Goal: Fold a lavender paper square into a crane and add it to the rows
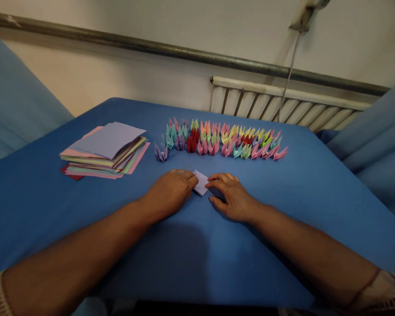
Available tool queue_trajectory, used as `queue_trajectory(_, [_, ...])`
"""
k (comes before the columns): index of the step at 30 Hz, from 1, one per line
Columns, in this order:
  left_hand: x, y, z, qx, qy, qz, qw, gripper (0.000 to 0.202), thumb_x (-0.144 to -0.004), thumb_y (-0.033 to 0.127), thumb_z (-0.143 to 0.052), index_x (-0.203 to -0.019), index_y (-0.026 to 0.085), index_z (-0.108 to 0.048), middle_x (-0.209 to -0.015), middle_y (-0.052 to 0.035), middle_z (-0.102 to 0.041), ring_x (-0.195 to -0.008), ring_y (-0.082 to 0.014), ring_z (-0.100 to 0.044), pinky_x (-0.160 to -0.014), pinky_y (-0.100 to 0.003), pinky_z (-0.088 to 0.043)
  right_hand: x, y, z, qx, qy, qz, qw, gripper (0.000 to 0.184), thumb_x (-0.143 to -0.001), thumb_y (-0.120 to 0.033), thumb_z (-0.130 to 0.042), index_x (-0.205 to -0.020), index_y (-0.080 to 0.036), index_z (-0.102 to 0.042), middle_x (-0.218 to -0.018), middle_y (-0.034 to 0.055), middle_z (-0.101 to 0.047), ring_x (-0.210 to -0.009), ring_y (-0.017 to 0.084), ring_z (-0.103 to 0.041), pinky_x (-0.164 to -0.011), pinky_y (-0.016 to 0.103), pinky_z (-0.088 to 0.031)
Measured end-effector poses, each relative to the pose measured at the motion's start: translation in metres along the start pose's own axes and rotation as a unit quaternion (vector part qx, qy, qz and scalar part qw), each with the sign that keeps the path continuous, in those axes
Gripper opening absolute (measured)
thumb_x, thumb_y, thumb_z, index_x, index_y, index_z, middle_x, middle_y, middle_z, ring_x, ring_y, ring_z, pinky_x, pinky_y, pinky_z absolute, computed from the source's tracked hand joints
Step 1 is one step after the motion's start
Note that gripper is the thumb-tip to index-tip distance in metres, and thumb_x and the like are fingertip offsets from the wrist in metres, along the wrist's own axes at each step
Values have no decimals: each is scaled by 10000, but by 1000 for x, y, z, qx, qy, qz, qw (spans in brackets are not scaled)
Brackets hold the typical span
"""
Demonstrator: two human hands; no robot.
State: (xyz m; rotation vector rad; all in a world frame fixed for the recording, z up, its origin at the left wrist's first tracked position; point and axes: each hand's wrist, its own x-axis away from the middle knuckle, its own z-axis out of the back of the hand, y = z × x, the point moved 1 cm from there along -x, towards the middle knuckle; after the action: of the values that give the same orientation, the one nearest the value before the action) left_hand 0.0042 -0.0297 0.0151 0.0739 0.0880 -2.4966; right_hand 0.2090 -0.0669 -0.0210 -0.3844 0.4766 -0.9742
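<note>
A small folded piece of lavender origami paper (201,183) lies on the blue tablecloth between my two hands. My left hand (173,191) is closed on its left edge, fingers curled and partly hiding it. At the right edge of the paper, my right hand (232,195) rests with thumb and fingers apart, fingertips close to or touching it. Just beyond my hands stand several rows of folded paper cranes (213,147) in pink, red, yellow, green, teal and purple.
To the left sits a loose stack of coloured paper squares (110,138), a lavender sheet on top. Behind the blue-covered table (276,245) are a wall pipe (151,46) and a radiator (283,94). Blue curtains (378,136) hang on both sides.
</note>
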Motion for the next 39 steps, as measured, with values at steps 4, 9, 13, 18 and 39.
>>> queue_trajectory(4, [-2,11,1,21,-3,-8,1000,175,-921,259,-487,-910,153,-625,-901,-75,-619,-824,-222,-559,-761,-358,-421,-2,1,-2,2,7,1,1000,317,-856,-295,-622,-1166,-229,-598,-1220,64,-582,-1113,240,-487,-949,433,-372])
queue_trajectory(9, [1,13,-5,108,8,26,994,179,-928,233,-469,-935,156,-630,-903,-64,-628,-845,-205,-561,-783,-336,-431,-7,1,-5,5,19,-13,1000,220,-883,-291,-618,-1094,-229,-627,-1087,52,-611,-1031,213,-497,-897,384,-385])
queue_trajectory(13, [4,4,-8,183,-2,81,980,181,-922,251,-471,-893,177,-633,-862,-42,-640,-829,-195,-581,-760,-320,-434,-16,0,-9,19,34,-29,999,114,-906,-272,-592,-984,-210,-648,-948,45,-609,-934,193,-498,-826,336,-389])
queue_trajectory(18, [3,-2,-9,273,-10,166,947,147,-882,265,-516,-994,206,-592,-866,-10,-668,-777,-171,-615,-689,-283,-434,-24,3,-12,8,26,-41,999,118,-922,-270,-570,-877,-198,-652,-850,26,-603,-859,170,-514,-790,308,-378])
queue_trajectory(39, [9,7,3,117,-60,66,989,332,-934,250,-392,-1109,185,-667,-1121,-91,-647,-956,-230,-589,-841,-362,-465,-3,-29,-7,241,-60,2,969,375,-931,-157,-410,-1274,-132,-560,-1233,124,-597,-1027,265,-536,-838,400,-421])
